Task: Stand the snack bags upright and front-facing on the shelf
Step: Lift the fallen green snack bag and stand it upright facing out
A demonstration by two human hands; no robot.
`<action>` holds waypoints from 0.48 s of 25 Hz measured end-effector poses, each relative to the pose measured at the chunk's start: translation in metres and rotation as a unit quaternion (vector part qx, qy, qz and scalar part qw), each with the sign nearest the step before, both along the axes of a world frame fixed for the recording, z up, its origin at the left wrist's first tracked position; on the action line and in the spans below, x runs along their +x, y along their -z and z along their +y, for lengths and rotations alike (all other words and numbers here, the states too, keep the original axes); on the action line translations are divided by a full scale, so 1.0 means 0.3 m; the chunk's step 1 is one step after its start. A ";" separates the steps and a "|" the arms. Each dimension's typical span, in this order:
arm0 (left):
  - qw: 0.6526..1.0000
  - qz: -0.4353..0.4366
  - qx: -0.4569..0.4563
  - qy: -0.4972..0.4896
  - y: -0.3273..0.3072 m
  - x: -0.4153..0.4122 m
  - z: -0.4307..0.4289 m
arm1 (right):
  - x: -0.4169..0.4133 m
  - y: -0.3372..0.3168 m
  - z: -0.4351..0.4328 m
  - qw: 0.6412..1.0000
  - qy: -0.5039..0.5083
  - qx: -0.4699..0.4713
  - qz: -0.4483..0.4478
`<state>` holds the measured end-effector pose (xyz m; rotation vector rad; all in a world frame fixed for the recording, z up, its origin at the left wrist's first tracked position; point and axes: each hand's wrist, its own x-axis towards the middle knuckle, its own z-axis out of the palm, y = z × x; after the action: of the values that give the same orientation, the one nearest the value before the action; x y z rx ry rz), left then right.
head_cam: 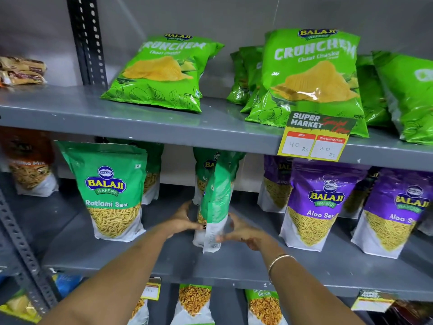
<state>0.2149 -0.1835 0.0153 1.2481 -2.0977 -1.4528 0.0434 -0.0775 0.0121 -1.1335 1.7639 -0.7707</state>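
Note:
A green Ratlami Sev bag (216, 198) stands on the middle shelf (164, 259), turned edge-on so its side faces me. My left hand (185, 219) grips its lower left side and my right hand (241, 231) holds its lower right side. Another green Ratlami Sev bag (110, 191) stands upright and front-facing to the left. More green bags sit behind both. Two purple Aloo Sev bags (314, 207) (396, 214) stand front-facing on the right.
The top shelf carries green Crunchem chip bags (161, 71) (311, 76) leaning back, with a yellow price tag (314, 139) on its edge. An orange mix bag (30, 165) stands far left. A perforated metal upright (21, 249) frames the left side. Lower shelf bags (194, 303) show below.

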 end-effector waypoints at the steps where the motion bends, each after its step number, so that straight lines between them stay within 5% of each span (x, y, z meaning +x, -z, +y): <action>1: 1.000 0.009 -0.003 0.019 -0.003 -0.022 0.011 | 0.015 0.012 -0.008 1.000 -0.010 -0.012 0.003; 6: 0.997 0.032 0.028 0.058 -0.023 -0.074 0.014 | 0.037 0.048 -0.008 0.993 0.076 -0.084 -0.023; 12: 0.997 -0.079 -0.008 0.023 -0.030 -0.046 -0.041 | -0.024 0.031 -0.005 0.985 0.101 -0.137 0.000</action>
<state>0.2012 -0.1957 0.0244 1.3573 -2.2497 -1.3936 0.0362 -0.0789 0.0027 -1.1408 1.8315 -1.1637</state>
